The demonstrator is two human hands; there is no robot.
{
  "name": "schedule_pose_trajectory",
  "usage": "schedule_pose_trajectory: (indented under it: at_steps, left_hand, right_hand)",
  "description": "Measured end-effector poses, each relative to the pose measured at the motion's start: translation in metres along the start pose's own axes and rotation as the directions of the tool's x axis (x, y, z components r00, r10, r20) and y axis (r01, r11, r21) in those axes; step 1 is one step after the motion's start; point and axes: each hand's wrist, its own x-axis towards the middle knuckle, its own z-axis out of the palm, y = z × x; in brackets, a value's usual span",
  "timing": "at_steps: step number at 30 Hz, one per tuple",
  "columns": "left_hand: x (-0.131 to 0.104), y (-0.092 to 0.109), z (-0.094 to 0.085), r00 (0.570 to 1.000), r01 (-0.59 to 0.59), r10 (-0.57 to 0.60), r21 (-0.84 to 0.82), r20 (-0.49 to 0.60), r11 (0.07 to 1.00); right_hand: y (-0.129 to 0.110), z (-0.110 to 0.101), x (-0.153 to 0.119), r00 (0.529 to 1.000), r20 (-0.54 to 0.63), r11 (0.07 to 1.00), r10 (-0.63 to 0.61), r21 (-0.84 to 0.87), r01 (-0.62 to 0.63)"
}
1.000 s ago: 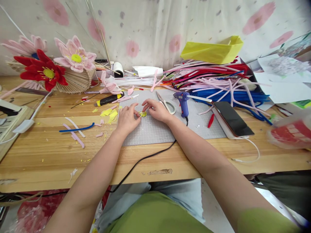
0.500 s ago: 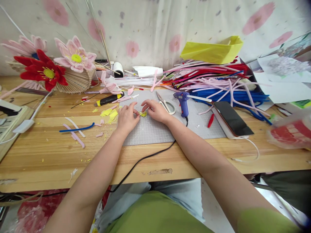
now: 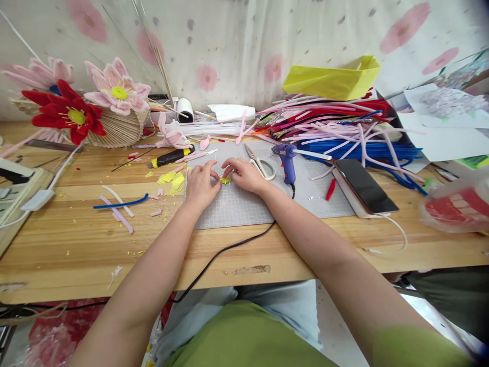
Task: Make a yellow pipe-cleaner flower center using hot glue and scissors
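Over the grey cutting mat (image 3: 244,209), my left hand (image 3: 200,184) and my right hand (image 3: 244,174) meet with bent, closed fingertips. Between them is a small yellow piece (image 3: 225,180) with thin pale strands, held low at the mat. Fingers partly hide it, so its full shape cannot be made out. Scissors (image 3: 263,165) with white handles lie just beyond my right hand. A purple glue gun (image 3: 286,160) with a white glue stick rests farther right. Left of my left hand are yellow scraps (image 3: 171,179) and a black-and-yellow utility knife (image 3: 172,156).
Red fuzzy flower (image 3: 74,114) and pink fuzzy flower (image 3: 117,89) stand back left. Heaped pipe cleaners (image 3: 328,125) fill the back right, near a phone (image 3: 367,186) and plastic cup (image 3: 456,204). A black cord (image 3: 225,250) crosses the front edge. A power strip (image 3: 23,188) sits left.
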Motion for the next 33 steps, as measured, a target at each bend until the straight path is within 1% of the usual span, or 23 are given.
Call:
schedule_pose_trajectory:
  at_steps: [8, 13, 16, 18, 21, 24, 28, 33]
  left_hand:
    - [-0.0017, 0.0009, -0.0014, 0.999, -0.046, 0.045, 0.021, 0.013, 0.999]
    - [-0.0024, 0.0006, -0.0014, 0.998, -0.045, 0.045, 0.023, 0.037, 0.999]
    - [-0.0028, 0.0008, -0.0017, 0.997, -0.064, 0.064, 0.004, 0.041, 0.998]
    - [-0.0032, 0.0004, -0.0021, 0.997, -0.069, 0.070, -0.022, 0.024, 0.997]
    - [-0.0030, -0.0022, -0.0027, 0.999, -0.044, 0.043, -0.046, -0.028, 0.998]
    - [-0.0021, -0.0060, -0.0025, 0.999, -0.005, 0.003, -0.040, -0.050, 0.999]
    - [-0.0008, -0.0082, -0.0002, 0.999, 0.021, -0.022, -0.031, -0.046, 0.999]
    - [-0.0003, -0.0048, 0.0035, 1.000, 0.019, -0.019, -0.031, -0.007, 0.999]
  right_hand:
    - [0.0033, 0.0018, 0.0007, 1.000, -0.007, 1.000, -0.011, -0.007, 0.011]
    - [0.0029, 0.0017, 0.0002, 1.000, -0.013, 1.000, -0.017, 0.002, 0.017]
    - [0.0017, 0.0010, 0.0001, 0.999, -0.029, 0.999, -0.024, 0.021, 0.025]
    - [0.0010, 0.0004, 0.0000, 0.999, -0.040, 0.999, -0.015, 0.035, 0.017]
    - [0.0002, -0.0005, -0.0004, 0.998, -0.054, 0.998, 0.016, 0.066, -0.013]
    - [-0.0008, -0.0014, -0.0009, 0.995, -0.087, 0.996, 0.049, 0.082, -0.042]
    - [-0.0022, -0.0023, -0.0009, 0.990, -0.111, 0.996, 0.083, 0.051, -0.077]
    - [-0.0022, -0.0020, -0.0001, 0.996, -0.074, 0.998, 0.057, 0.007, -0.057]
